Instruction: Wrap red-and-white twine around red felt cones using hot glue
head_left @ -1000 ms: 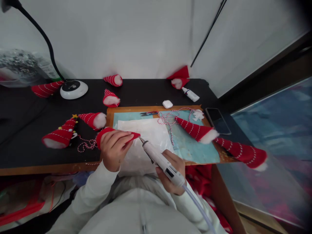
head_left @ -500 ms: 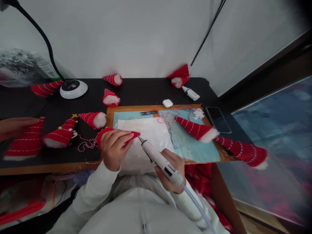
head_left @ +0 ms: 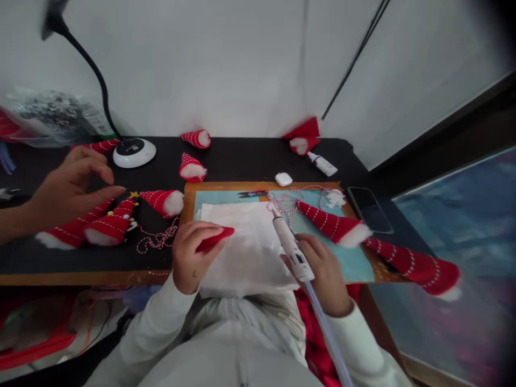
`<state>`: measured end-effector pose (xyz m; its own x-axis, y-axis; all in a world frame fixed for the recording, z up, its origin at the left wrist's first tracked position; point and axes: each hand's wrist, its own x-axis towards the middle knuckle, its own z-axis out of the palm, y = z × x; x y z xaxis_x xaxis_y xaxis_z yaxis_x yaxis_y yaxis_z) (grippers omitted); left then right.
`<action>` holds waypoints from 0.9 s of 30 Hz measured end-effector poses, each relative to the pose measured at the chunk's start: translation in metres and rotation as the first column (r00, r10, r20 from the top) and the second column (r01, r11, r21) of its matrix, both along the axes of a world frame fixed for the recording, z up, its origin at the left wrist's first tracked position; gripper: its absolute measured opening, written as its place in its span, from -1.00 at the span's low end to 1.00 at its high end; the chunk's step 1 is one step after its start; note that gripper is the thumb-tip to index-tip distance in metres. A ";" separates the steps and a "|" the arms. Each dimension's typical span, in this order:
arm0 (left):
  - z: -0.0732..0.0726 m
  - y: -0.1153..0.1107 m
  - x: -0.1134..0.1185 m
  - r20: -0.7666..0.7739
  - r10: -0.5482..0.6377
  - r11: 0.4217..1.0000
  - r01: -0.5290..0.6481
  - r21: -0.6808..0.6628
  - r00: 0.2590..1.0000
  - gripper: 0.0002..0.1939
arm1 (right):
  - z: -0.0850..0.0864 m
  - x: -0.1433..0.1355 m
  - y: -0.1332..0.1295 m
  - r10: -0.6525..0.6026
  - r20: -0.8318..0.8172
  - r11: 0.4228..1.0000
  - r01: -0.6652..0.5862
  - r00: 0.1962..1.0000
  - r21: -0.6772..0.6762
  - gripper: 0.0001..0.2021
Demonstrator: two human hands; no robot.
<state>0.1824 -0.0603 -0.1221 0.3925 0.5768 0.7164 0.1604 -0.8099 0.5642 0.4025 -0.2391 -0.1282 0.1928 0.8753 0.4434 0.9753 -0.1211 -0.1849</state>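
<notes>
- Okay, my left hand [head_left: 190, 253] grips the red cloth piece [head_left: 220, 237] over the white sheet [head_left: 242, 260], left side.
- It seems light, floppy; best pinched by its edge.
- My right hand [head_left: 328, 277] grips the glue gun [head_left: 293, 246], sheet's right side.

Lamp head [head_left: 54, 19], upper left: blurred, clipped by top edge. Other person's forearm [head_left: 12, 221] cut at left edge; their hand [head_left: 76, 183] hides part of a striped cone [head_left: 64, 234]. Left hand [head_left: 191, 255] covers part of red felt piece [head_left: 216, 239]. Tool's cord [head_left: 328, 336] exits bottom edge. Small bottle [head_left: 322, 164], upper right: print too small to read.
</notes>
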 end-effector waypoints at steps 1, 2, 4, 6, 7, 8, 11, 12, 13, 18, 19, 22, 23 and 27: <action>0.001 -0.002 -0.001 0.036 -0.033 0.996 0.036 -0.086 0.999 -0.76 | -0.002 0.008 0.000 0.024 0.071 0.999 -0.021 0.997 -0.045 -0.89; 0.002 -0.004 -0.001 0.074 -0.059 0.982 0.071 -0.176 0.996 -0.77 | -0.004 0.014 0.001 0.056 0.125 0.995 -0.045 0.991 -0.093 -0.87; 0.003 -0.006 -0.001 0.156 -0.081 0.925 0.132 -0.357 0.984 -0.82 | -0.010 0.022 0.007 0.117 0.188 0.981 -0.084 0.975 -0.176 -0.82; 0.002 -0.007 0.001 0.242 -0.062 0.832 0.184 -0.523 0.968 -0.87 | -0.018 0.024 0.016 0.162 0.193 0.961 -0.110 0.968 -0.254 -0.77; 0.001 -0.006 0.001 0.279 -0.037 0.777 0.203 -0.596 0.960 -0.88 | -0.022 0.023 0.022 0.176 0.177 0.950 -0.119 0.968 -0.289 -0.76; 0.000 -0.006 0.002 0.307 -0.003 0.723 0.214 -0.657 0.952 -0.86 | -0.026 0.022 0.029 0.184 0.155 0.939 -0.127 0.971 -0.319 -0.76; -0.002 -0.004 0.002 0.328 0.091 0.553 0.226 -0.802 0.940 -0.74 | -0.035 0.018 0.047 0.200 0.090 0.915 -0.153 0.976 -0.373 -0.76; -0.001 -0.004 0.002 0.326 0.106 0.490 0.236 -0.839 0.939 -0.71 | -0.037 0.017 0.052 0.204 0.077 0.911 -0.161 0.976 -0.381 -0.75; 0.000 -0.005 0.002 0.328 0.113 0.428 0.252 -0.868 0.938 -0.67 | -0.039 0.016 0.056 0.207 0.067 0.907 -0.166 0.976 -0.386 -0.73; 0.012 -0.009 0.008 0.391 0.106 0.146 0.375 -0.916 0.914 -0.58 | -0.035 0.010 0.058 0.173 0.006 0.901 -0.155 0.985 -0.406 -0.63; 0.014 -0.009 0.011 0.403 0.107 0.100 0.393 -0.914 0.909 -0.57 | -0.031 0.010 0.056 0.162 -0.008 0.901 -0.151 0.987 -0.406 -0.59; 0.016 -0.009 0.018 0.414 0.125 -0.007 0.418 -0.908 0.902 -0.54 | -0.017 0.020 0.046 0.153 -0.089 0.906 -0.176 0.984 -0.386 -0.54; 0.017 -0.008 0.020 0.413 0.133 -0.032 0.420 -0.907 0.901 -0.53 | -0.012 0.028 0.043 0.148 -0.121 0.910 -0.183 0.982 -0.373 -0.58; 0.017 -0.006 0.023 0.393 0.163 -0.094 0.411 -0.907 0.905 -0.48 | 0.002 0.074 0.036 0.064 -0.120 0.939 -0.100 0.991 -0.328 -0.83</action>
